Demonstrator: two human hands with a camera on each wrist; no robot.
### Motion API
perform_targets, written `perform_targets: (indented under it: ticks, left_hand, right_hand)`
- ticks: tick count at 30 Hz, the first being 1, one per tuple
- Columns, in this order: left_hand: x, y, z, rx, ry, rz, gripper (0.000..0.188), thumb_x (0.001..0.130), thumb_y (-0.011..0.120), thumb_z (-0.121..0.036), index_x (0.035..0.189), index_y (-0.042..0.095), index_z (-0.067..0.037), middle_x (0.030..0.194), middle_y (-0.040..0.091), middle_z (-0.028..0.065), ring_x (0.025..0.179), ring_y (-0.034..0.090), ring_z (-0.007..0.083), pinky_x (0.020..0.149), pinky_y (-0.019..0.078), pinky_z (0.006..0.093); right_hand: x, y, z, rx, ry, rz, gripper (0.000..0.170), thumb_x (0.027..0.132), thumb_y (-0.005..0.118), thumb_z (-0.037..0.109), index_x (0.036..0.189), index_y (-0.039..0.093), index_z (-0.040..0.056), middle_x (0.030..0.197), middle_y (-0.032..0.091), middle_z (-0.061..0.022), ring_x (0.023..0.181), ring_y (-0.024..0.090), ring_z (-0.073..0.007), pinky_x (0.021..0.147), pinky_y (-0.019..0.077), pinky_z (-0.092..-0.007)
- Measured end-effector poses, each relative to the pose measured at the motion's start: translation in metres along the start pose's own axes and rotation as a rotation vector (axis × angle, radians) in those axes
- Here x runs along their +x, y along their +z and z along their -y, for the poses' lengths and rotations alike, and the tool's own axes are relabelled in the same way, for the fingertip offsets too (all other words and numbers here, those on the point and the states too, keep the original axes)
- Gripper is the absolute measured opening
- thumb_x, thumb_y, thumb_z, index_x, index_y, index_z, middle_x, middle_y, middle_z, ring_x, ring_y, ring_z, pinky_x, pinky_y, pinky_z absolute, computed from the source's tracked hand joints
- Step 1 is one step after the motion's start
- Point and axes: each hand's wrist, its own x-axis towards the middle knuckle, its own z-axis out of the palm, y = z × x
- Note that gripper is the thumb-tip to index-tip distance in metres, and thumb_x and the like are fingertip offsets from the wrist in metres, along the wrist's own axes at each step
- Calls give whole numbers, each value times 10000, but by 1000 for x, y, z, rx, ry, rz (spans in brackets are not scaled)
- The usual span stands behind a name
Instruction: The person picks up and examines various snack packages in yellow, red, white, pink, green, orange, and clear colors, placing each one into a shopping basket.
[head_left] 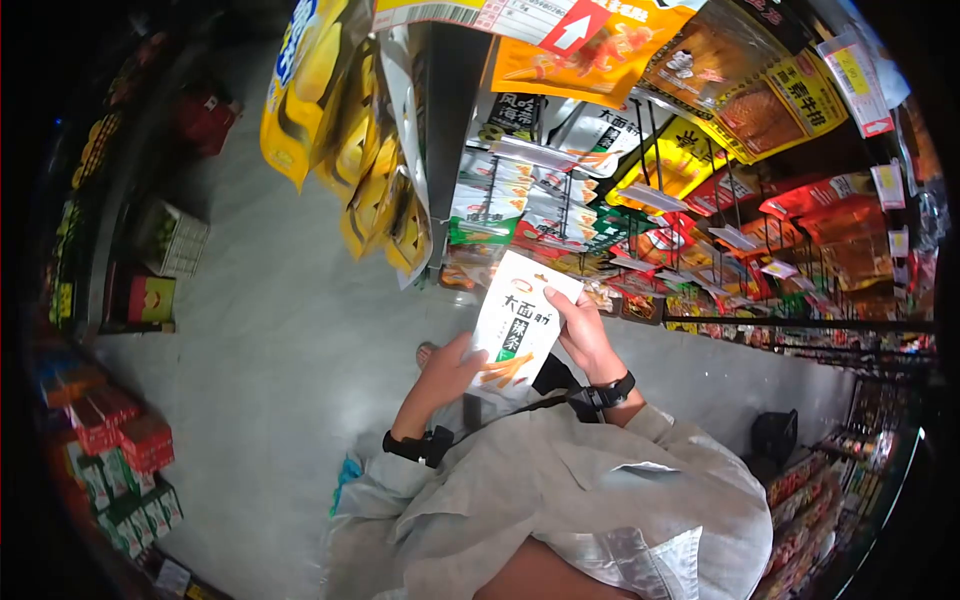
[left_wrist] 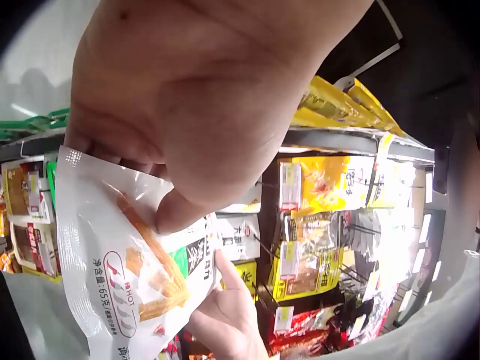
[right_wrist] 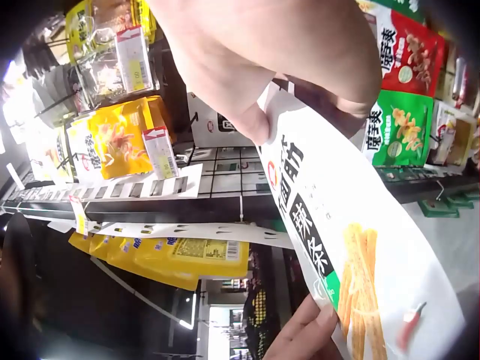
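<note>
"Your L hand (head_left: 447, 375) is gripping the white pkt (head_left: 520, 325) by its lower L edge. The thumb is pressing on the printed front and the fingers are curling behind, so it's closing on the pkt, not lying flat."

"And your R hand (head_left: 588, 335)?"

"It's pinching the same pkt near the upper R corner, w/ the thumb lying on the front and the fingers going round the back. Those fingers are partly hiding behind the pkt."

"So where's the pkt sitting?"

"You're holding it up btwn both hands, in front of your body and just below the snack rack. It's tilting a bit, printed side facing you. It's showing black Chinese characters, a green patch, a pic of orange-brown sticks and, in the R wrist view, a small red chili."

"What's surrounding you?"

"Yellow pkts (head_left: 375, 190) are hanging up to the L of the white one. Above it, an orange pkt (head_left: 590, 55) is hanging by a price tag (head_left: 570, 30) w/ a red arrow. More bags are filling the rack to the R, incl. a yellow-and-brown one (head_left: 765, 100). Red boxes (head_left: 145, 440) are stacking up far L, well apart from your hands. Grey floor (head_left: 270, 330) is stretching btwn. You're wearing a dark strap on each wrist and a loose beige-grey garment (head_left: 590, 470)."
</note>
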Motion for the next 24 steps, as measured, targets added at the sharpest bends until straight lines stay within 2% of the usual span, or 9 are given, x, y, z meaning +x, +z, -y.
perform_targets:
  ticks: [3, 8, 11, 14, 15, 18, 21, 24]
  left_hand:
    - [22, 6, -4, 65, 58, 57, 330, 939, 553, -276, 1123, 549, -1, 967, 646, 243, 956, 614, 391, 834, 477, 405]
    - [54, 19, -67, 215, 124, 93, 299, 973, 472, -262, 1093, 520, 8, 998, 626, 289, 968, 592, 462, 807, 477, 472]
    - [82, 31, -89, 223, 145, 39, 311, 987, 438, -271, 1113, 513, 4, 1002, 621, 294, 968, 584, 468, 794, 466, 489]
    - [110, 41, -107, 257, 248, -59, 321, 994, 429, -277, 1128, 521, 0, 1009, 618, 298, 977, 575, 477, 797, 457, 498]
    - [116, 41, -114, 249, 193, -29, 329, 998, 432, -280, 1138, 534, 0, 1021, 621, 295, 997, 574, 475, 820, 458, 486]
    - [137, 49, -118, 209, 247, -139, 339, 1003, 437, -297, 1125, 549, -1, 1015, 629, 288, 998, 582, 469, 830, 462, 473]
    - [149, 53, -122, 187, 208, -163, 320, 1011, 457, -288, 1136, 558, -11, 989, 645, 264, 969, 604, 455, 817, 481, 428]
    - [156, 62, -127, 155, 228, -206, 310, 1015, 464, -268, 1167, 566, -18, 989, 665, 226, 956, 641, 399, 821, 490, 390]
  right_hand:
    - [-10, -12, 11, 21, -99, -53, 256, 953, 612, 115, 1190, 611, 18, 1143, 673, -64, 1042, 636, -158, 903, 506, -325]
    - [-3, -24, 46, 130, -266, -89, 265, 960, 608, 148, 1189, 608, 13, 1147, 670, -65, 1042, 636, -157, 917, 501, -324]
    - [16, -35, 71, 138, -350, -67, 264, 964, 604, 159, 1188, 600, 18, 1146, 667, -72, 1033, 642, -166, 924, 507, -334]
    - [33, -39, 94, 184, -432, -32, 276, 959, 610, 125, 1208, 609, 7, 1155, 664, -66, 1034, 634, -148, 908, 507, -308]
    - [37, -43, 101, 203, -416, -12, 271, 956, 608, 109, 1204, 607, -2, 1153, 663, -67, 1035, 631, -148, 915, 502, -310]
    - [59, -59, 115, 193, -453, 144, 241, 940, 618, 80, 1163, 616, -12, 1119, 671, -71, 1001, 639, -145, 902, 502, -301]
    - [79, -74, 125, 85, -476, 248, 212, 921, 631, 59, 1121, 634, -12, 1075, 682, -68, 971, 644, -133, 885, 505, -295]
    - [95, -81, 135, 2, -517, 251, 173, 898, 644, 44, 1065, 650, -2, 1016, 689, -50, 928, 647, -123, 848, 511, -286]
